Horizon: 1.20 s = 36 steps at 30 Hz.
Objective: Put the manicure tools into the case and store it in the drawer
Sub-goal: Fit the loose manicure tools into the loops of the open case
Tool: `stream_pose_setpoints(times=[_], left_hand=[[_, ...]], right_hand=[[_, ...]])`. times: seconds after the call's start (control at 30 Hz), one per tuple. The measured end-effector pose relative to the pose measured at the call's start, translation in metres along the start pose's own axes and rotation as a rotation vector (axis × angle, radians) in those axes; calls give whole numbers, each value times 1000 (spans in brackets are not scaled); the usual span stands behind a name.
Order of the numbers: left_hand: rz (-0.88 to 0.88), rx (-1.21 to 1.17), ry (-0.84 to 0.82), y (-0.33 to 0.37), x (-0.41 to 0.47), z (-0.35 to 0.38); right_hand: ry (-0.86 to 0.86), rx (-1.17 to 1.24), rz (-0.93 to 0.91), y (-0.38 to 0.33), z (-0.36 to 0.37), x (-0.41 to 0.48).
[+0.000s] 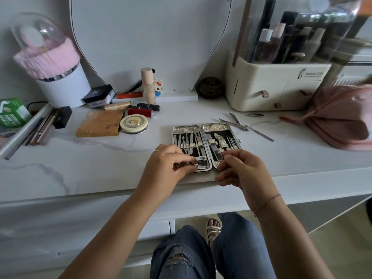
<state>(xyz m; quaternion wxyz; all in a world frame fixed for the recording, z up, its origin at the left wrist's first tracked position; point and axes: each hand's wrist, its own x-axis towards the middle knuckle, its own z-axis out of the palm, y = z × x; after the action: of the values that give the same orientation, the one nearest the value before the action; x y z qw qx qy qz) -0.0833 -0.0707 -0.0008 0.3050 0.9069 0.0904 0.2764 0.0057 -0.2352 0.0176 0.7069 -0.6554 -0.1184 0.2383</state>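
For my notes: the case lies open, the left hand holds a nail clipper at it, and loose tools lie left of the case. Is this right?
Not quite. The head view shows the loose tools lying right of the case, not left. The rest holds: the case lies open and the left hand holds a nail clipper at it.

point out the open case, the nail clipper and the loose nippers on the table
case [215,127], head view, top lining strip of its right half
nail clipper [201,159], head view, its shiny front end
nippers [241,126], head view, near the joint
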Motion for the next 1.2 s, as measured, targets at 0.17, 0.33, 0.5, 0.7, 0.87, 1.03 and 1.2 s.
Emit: stream_pose_setpoints(times=[0.17,0.33,0.5,0.7,0.87,1.03,1.2], left_hand=[[-25,-9,-15,-1,6,-3],[-26,-25,10,-3,30,-4],[-54,3,9,-19,56,4],[-128,-45,-70,-35,59,9],[-93,15,-103,-36,59,12],[-75,68,-118,-36,59,13],[-128,-64,-61,-27,63,4]], right_hand=[[-109,60,-18,-17,-16,2],[180,-313,-263,-35,-64,62],[329,-996,-418,-42,-109,146],[260,-1270,-435,-37,-125,189],[262,-1174,-443,-36,-128,189],[213,-1199,-419,-39,-125,184],[209,-1130,-479,-49,-110,161]])
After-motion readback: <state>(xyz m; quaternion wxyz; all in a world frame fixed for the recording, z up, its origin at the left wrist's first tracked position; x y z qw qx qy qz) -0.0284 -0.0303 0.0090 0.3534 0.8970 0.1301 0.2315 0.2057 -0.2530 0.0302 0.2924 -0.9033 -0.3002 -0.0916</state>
